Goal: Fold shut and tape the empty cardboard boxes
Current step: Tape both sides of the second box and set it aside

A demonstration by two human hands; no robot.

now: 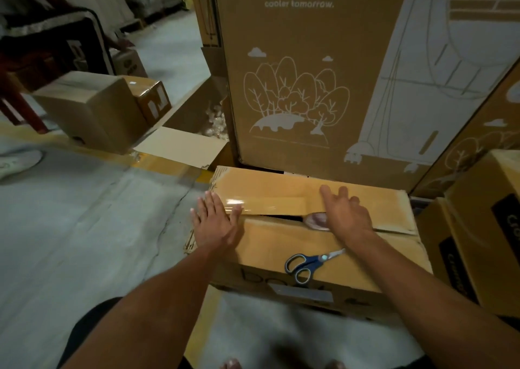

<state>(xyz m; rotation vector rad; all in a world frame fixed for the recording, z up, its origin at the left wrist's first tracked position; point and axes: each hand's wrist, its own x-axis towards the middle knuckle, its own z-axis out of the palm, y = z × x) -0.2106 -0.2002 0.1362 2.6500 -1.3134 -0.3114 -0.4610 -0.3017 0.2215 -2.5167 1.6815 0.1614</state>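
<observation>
1. Scissors (pixel 312 262) lying on the box (pixel 270 244), nearest flap.
2. Left hand (pixel 215 222) flat at the box's left edge, fingers straight, pressing tape (pixel 264 204).
3. Right hand (pixel 347 214) mid-seam, fingers spread, flattening.
4. Flaps gaping; could wrinkle or miss the near flap.

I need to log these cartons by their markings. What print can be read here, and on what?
"are engineered for a greener and cooler tomorrow." on the tall carton; the line above is cut off.
"bo", rest hidden, on the box front.
Dark label on the right-hand box: blurred.
</observation>
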